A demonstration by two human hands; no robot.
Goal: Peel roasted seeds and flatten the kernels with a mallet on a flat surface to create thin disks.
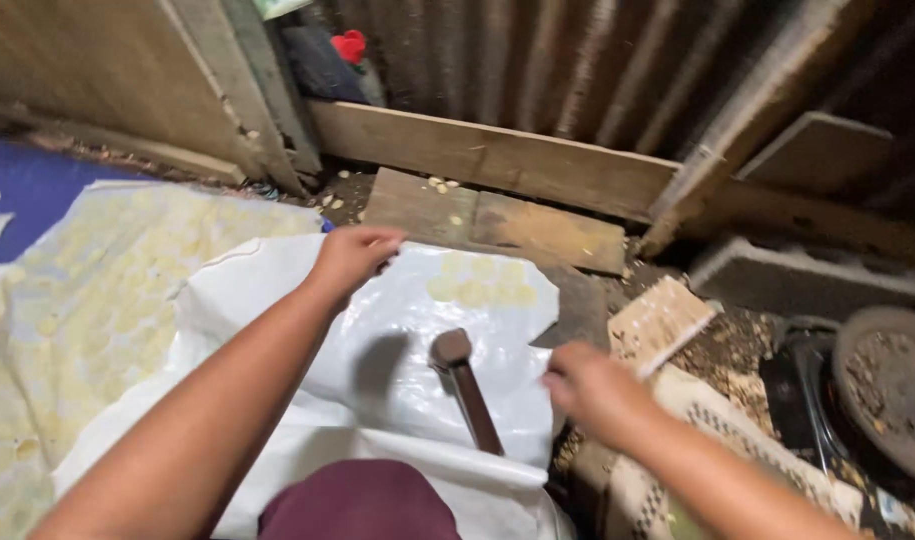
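Corrugated metal walls [537,60] and rough wooden planks [487,155] close off the back of a cramped dirt-floored space, seen from above through a head-worn camera. Spread across the ground is a white plastic sheet [397,340], glossy and wrinkled, with a cluster of pale yellow round discs [482,290] lying on its far right part. The person's left hand [352,255] reaches forward to the sheet's far edge, fingers curled down onto the plastic there; whether it is pinching the sheet cannot be told. The right hand [592,385] hovers near the sheet's right edge, blurred, fingers loosely bent and holding nothing that can be made out. Between the two arms a dark brown wooden tool [464,385] with a blocky head and a straight handle lies on the sheet, untouched. To the left, another pale sheet [87,300] is covered with many more yellow discs, resting on blue fabric [27,185]. At right are a grey concrete block [807,275], a small flat board [657,322] and a round dark pan [887,390].
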